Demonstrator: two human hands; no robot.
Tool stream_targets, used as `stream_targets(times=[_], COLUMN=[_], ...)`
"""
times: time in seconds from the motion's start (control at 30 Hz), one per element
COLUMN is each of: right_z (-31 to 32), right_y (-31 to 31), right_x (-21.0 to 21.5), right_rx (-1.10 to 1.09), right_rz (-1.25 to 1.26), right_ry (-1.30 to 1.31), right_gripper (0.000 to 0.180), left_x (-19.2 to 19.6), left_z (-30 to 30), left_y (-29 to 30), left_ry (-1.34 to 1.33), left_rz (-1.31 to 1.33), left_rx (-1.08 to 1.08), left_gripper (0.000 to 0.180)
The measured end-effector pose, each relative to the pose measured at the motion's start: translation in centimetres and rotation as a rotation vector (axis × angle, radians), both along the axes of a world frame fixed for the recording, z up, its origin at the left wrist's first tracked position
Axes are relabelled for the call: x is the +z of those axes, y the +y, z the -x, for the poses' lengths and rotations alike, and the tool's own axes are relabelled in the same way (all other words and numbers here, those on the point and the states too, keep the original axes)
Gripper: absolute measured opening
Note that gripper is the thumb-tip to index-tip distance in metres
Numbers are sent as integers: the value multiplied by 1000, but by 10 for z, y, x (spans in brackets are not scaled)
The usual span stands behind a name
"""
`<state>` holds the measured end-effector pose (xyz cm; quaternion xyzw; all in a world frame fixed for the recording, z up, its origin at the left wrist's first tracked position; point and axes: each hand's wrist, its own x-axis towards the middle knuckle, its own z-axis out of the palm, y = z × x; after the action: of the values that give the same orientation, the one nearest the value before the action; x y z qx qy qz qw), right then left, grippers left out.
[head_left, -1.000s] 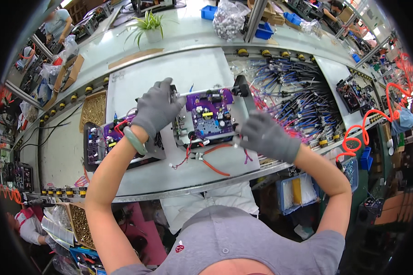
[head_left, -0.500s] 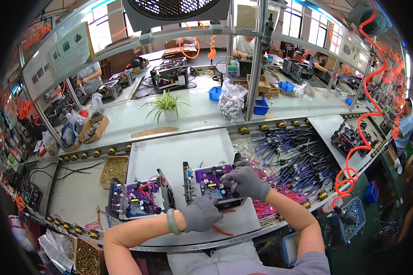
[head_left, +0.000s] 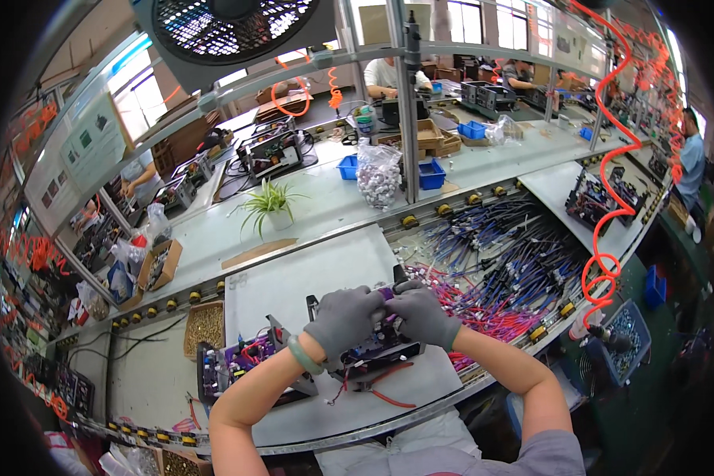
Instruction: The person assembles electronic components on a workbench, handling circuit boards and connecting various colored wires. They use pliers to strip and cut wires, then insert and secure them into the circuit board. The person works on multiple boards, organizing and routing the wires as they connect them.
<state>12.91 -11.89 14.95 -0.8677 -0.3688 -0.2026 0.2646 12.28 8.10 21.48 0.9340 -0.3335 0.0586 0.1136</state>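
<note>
My left hand (head_left: 343, 319) and my right hand (head_left: 425, 314), both in grey gloves, meet over an open metal chassis (head_left: 382, 358) holding a purple circuit board. Bent fingers on both hands close together at the board's far side, covering most of it. Whatever they pinch is hidden by the gloves. Thin red and dark wires (head_left: 339, 390) hang out at the chassis's near edge. Pliers with red-orange handles (head_left: 392, 398) lie on the white work surface just in front. Left of my left forearm sits a second chassis (head_left: 222, 371) with a similar purple board.
Bundles of blue, black and pink cables (head_left: 492, 270) fill the bench to the right. A carton of small brass-coloured parts (head_left: 201, 332) stands at the left. Beyond are a potted plant (head_left: 271, 208) and a bag of parts (head_left: 379, 178). A coiled red air hose (head_left: 603, 274) hangs at right.
My left hand has moved up and right from the chassis's near edge to meet my right hand over the board. Pliers and loose wires now show in front. The view has tilted.
</note>
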Motion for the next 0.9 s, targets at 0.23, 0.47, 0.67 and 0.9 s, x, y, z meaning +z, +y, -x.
stream_targets(times=[0.23,0.47,0.67,0.9], right_z=[4,5,-6,-36], right_y=[1,1,3,15], right_x=[-1,-11,-1,20], right_rx=[-37,-83,-71,45], right_rz=[-135,-278,-3,482], right_ry=[-80,-116,-94,189], right_gripper=[22,17,12,18], left_x=[-6,-52,-29,-36], left_z=[4,-4,1,2], left_y=[8,-12,2,79], left_ry=[-229,42,205,-118], left_rz=[-142,150,122,-97], left_rx=[-47,71,49,432], left_gripper=[7,12,29,57])
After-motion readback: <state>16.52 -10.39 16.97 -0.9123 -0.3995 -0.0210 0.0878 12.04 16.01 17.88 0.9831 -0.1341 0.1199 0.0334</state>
